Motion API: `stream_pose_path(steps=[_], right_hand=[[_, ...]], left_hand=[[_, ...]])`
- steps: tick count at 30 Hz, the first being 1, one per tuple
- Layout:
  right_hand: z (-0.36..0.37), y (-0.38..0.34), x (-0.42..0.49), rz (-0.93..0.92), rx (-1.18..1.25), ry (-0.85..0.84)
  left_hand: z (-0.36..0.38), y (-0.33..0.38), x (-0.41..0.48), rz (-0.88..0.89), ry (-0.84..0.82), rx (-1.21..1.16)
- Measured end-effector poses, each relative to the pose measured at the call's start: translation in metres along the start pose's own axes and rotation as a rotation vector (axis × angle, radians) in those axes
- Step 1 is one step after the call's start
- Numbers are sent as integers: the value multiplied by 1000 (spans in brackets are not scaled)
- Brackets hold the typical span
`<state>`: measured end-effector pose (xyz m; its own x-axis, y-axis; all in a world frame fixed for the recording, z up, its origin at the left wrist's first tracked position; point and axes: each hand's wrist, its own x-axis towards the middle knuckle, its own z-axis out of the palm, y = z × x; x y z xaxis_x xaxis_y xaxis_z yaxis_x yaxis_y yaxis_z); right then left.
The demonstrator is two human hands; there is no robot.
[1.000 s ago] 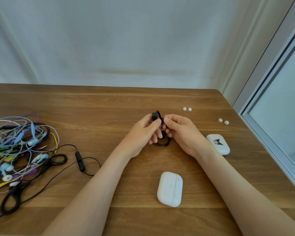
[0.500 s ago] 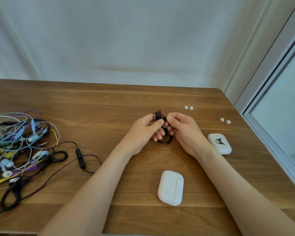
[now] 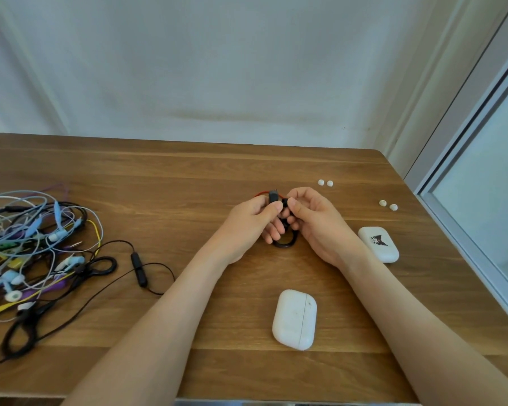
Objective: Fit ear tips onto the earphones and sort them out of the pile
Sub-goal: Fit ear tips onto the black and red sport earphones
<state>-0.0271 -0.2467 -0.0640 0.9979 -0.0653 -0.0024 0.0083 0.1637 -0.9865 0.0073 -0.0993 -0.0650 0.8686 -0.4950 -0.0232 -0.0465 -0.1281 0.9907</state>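
Note:
At the table's middle, my left hand (image 3: 251,222) grips a black earphone (image 3: 273,196) with a red cable behind it and a black ear hook loop (image 3: 285,244) hanging below. My right hand (image 3: 317,221) pinches a small black piece against that earphone; what the piece is stays hidden by my fingers. A tangled pile of wired earphones (image 3: 33,244) in blue, white, yellow, purple and black lies at the left. Two pairs of loose white ear tips (image 3: 325,183) (image 3: 388,205) lie to the right of my hands.
A white charging case (image 3: 295,319) lies near the front edge between my forearms. A second white case with a cartoon print (image 3: 379,244) sits right of my right wrist. A black inline remote (image 3: 138,268) trails from the pile. The table's right edge meets a window frame (image 3: 464,183).
Both hands stay together at the earphone and have shifted only slightly. The earphone body now stands higher above my left thumb, with the red cable showing behind it.

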Motion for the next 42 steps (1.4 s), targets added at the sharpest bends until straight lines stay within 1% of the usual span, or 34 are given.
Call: stream_pose_path(steps=[7,11,17,23,31,35,40,42], right_hand=[[1,0,0,30,62,35],[0,-1,0,24,49,17],[2,0,0,16,-26,51],[7,2,-3,-52,-194,119],[9,2,-6,-101,-257,111],[10,1,-9,-129,-329,98],[12,1,-9,-100,-335,118],[13,2,-9,-117,-329,132]], left_hand=[[0,1,0,-7,-3,11],[-1,1,0,-8,-6,15],[1,4,-2,-31,10,52],[2,5,0,-54,25,146],[5,6,-3,-34,55,191],[3,5,-5,-15,47,161],[2,3,-6,25,41,140],[3,4,-6,25,40,129]])
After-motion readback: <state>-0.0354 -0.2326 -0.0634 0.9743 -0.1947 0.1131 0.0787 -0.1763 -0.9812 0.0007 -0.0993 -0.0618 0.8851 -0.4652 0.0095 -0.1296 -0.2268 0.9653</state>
